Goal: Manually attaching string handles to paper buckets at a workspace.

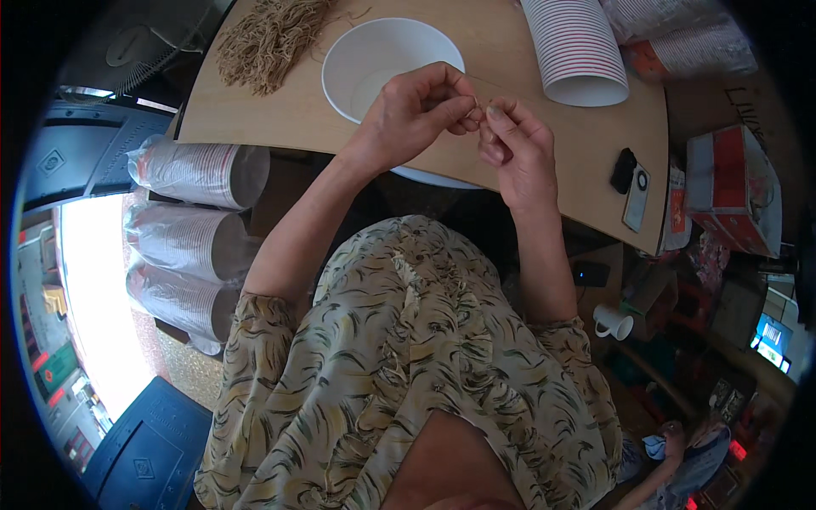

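In the head view, both hands are raised in front of the body, over the near edge of a tan table (255,127). The left hand (423,110) has its thumb pressed against the curled forefinger, and the right hand (522,151) pinches likewise, the fingertips of the two almost meeting. Between them there seems to be a thin strand (478,102) (too small here to be sure what it is).

Behind the left hand, and partly covered by it, a white tub (361,68) shows its open mouth. To the left of the tub, a tangled bundle of tan cords (268,42) lies near the far edge. On the right, a stack of nested paper tubs (574,47) with red lines lies on its side, its open end toward the wearer; nearer, a small black object (624,170) is just beside a pale handset (636,200). Below the table at left are three wrapped stacks (191,170) of similar tubs.
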Available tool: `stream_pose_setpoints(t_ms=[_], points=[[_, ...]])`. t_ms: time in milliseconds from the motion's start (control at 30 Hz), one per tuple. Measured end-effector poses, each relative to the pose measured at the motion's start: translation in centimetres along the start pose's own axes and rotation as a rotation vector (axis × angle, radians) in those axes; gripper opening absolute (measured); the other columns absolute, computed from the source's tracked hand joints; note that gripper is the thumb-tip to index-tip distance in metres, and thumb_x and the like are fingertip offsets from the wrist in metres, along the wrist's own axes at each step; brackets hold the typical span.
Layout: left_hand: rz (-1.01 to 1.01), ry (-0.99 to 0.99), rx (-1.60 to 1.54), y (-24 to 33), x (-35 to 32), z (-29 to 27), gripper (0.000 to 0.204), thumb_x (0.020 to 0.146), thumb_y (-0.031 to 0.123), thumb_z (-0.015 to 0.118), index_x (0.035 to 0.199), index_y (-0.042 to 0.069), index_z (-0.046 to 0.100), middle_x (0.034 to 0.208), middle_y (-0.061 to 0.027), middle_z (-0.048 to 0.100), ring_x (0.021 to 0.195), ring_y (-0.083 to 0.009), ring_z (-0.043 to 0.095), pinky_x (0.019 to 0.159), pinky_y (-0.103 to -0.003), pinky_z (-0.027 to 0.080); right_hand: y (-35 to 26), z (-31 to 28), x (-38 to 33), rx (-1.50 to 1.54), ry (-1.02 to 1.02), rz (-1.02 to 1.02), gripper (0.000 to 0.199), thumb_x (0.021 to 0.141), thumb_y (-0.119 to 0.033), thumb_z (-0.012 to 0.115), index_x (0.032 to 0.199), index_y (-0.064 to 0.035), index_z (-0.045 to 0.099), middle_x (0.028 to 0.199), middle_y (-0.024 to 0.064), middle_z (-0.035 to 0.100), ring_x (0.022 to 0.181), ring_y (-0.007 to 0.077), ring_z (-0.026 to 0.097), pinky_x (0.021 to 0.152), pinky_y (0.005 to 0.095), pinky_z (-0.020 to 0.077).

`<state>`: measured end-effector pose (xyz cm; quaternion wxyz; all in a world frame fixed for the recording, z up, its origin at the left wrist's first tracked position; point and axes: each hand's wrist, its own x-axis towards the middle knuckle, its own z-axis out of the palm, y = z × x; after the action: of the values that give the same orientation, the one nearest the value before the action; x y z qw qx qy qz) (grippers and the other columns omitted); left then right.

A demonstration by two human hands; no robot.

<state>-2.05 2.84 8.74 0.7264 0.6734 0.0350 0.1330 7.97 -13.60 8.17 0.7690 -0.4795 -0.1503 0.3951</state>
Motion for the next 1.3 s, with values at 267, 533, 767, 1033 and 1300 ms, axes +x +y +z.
stream_pose_setpoints(t_ms=[267,533,767,1033,1300], points=[[-0.013,-0.039,-0.045,0.1,-0.1,-0.1,0.014,0.102,0.011,0.06,0.109,-0.001,0.062,0.095,-0.0047,0.07,0.088,-0.0091,0.068,0.079,-0.023,0.057,-0.9,0.8,-0.1,-0.215,0.039,-0.053,0.017,0.096,-0.017,0.069,0.1,-0.0006,0.066,0.08,0.0008,0.064,0.066,0.0045,0.052,0.056,0.0183,0.0377],[-0.082,-0.046,0.045,0.7,-0.2,-0.2,0.015,0.101,0.011,0.061,0.111,-0.001,0.062,0.096,-0.0053,0.07,0.088,-0.0095,0.069,0.079,-0.024,0.058,-0.4,0.2,0.1,-0.304,0.02,-0.118,0.015,0.094,-0.015,0.071,0.1,-0.0017,0.066,0.082,0.0007,0.066,0.067,0.0048,0.054,0.057,0.0186,0.0395],[-0.066,-0.05,-0.069,0.3,-0.2,-0.5,0.016,0.102,0.012,0.061,0.11,-0.001,0.062,0.097,-0.0055,0.07,0.092,-0.0102,0.068,0.084,-0.025,0.056,0.2,0.0,0.1,0.021,0.012,0.023,0.013,0.095,-0.014,0.068,0.099,-0.001,0.065,0.078,0.0017,0.062,0.06,0.0051,0.046,0.052,0.0206,0.0347],[-0.118,-0.058,-0.086,0.4,-0.1,-0.6,0.017,0.101,0.014,0.062,0.112,0.0,0.062,0.097,-0.0055,0.07,0.092,-0.0101,0.067,0.083,-0.024,0.055,-0.9,0.4,0.1,-0.07,0.024,0.04,0.023,0.097,-0.022,0.067,0.099,0.0011,0.068,0.075,0.0016,0.061,0.059,0.0048,0.046,0.051,0.0197,0.0338],[-0.134,-0.064,-0.027,0.5,0.0,-0.7,0.016,0.101,0.012,0.062,0.111,-0.001,0.063,0.096,-0.006,0.07,0.089,-0.0101,0.068,0.08,-0.024,0.057,-1.2,0.2,0.4,-0.282,0.001,-0.052,0.016,0.092,-0.014,0.072,0.098,0.0005,0.069,0.081,0.005,0.068,0.065,0.005,0.055,0.053,0.0179,0.0372]])
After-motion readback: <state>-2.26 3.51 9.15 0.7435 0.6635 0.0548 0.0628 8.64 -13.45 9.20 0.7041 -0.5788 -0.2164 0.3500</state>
